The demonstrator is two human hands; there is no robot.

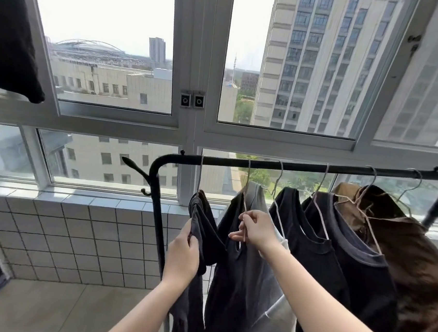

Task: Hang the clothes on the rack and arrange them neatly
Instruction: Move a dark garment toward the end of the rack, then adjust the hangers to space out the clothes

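A black clothes rack (307, 166) stands before the window, its top bar carrying several wire hangers. At the left end hangs a dark grey garment (200, 226); my left hand (183, 254) grips its edge. Beside it hangs a black and grey shirt (244, 271), and my right hand (255, 230) pinches the wire hanger (246, 195) at its neck. Further right hang a black T-shirt (309, 245), a dark navy T-shirt (359, 264) and a brown shirt (418, 262), bunched close together.
A tiled low wall (70, 236) and window frames (194, 133) run behind the rack. A black cloth (7, 35) hangs at the upper left. The rack's left post (157, 229) has side hooks. Concrete floor (43, 309) lies at the lower left.
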